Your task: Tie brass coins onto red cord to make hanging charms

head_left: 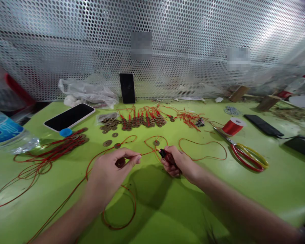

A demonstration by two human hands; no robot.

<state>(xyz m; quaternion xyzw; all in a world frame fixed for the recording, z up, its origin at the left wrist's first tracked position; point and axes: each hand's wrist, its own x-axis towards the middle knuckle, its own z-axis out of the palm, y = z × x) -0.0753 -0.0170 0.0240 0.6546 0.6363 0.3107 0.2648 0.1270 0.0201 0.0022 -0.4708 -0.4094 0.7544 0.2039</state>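
Observation:
My left hand [117, 173] pinches a thin red cord [147, 153] between thumb and fingertips, its short end pointing right. Facing it, my right hand [179, 162] is closed round a dark red lighter [169, 158], whose black top [162, 153] is by the cord; a small glow shows at the tip. Just beyond lies a round coin with a hole [156, 143], with red cord looped about it. Another coin [117, 145] on cord lies beyond my left hand. Part of the cord runs down in a loop [135, 206] on the green table [155, 217].
Knotted coin strings [142, 121] and loose coins [107, 123] lie farther back. Scissors [247, 156] and a red cord spool [232, 127] are on the right. A bottle [7, 130], a flat phone [69, 117] and corded coins [71, 144] are left. A phone [127, 88] stands against perforated metal [173, 44].

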